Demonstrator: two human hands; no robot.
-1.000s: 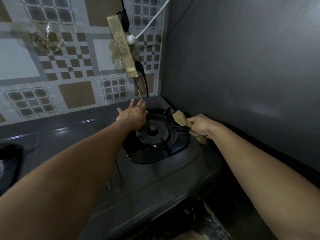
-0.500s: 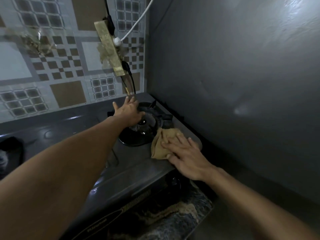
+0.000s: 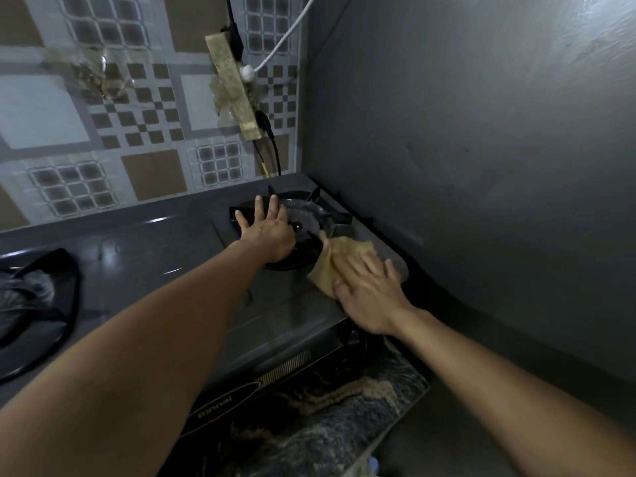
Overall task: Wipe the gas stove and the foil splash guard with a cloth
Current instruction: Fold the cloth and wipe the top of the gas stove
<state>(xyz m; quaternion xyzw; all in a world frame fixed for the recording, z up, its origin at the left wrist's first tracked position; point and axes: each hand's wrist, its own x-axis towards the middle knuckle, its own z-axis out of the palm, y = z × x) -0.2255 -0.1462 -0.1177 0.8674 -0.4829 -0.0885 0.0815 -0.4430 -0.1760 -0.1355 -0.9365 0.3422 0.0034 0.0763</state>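
The grey gas stove [image 3: 179, 256] runs across the counter, with its right burner [image 3: 311, 215] near the corner. A tan cloth [image 3: 339, 258] lies flat on the stove top just right of that burner. My right hand [image 3: 370, 290] presses on the cloth with straight, spread fingers. My left hand [image 3: 266, 230] rests flat on the left side of the right burner's grate, fingers spread. The grey foil splash guard [image 3: 481, 149] stands as a tall wall along the stove's right side.
The left burner [image 3: 34, 304] shows at the left edge. A taped power strip [image 3: 234, 87] with black and white cables hangs on the tiled wall [image 3: 86, 139] above the right burner. A dark speckled countertop [image 3: 327, 414] lies in front of the stove.
My right hand went from gripping the bunched cloth beside the burner to pressing it flat on the stove top, then slid it slightly toward the burner. My left hand stays on the grate.
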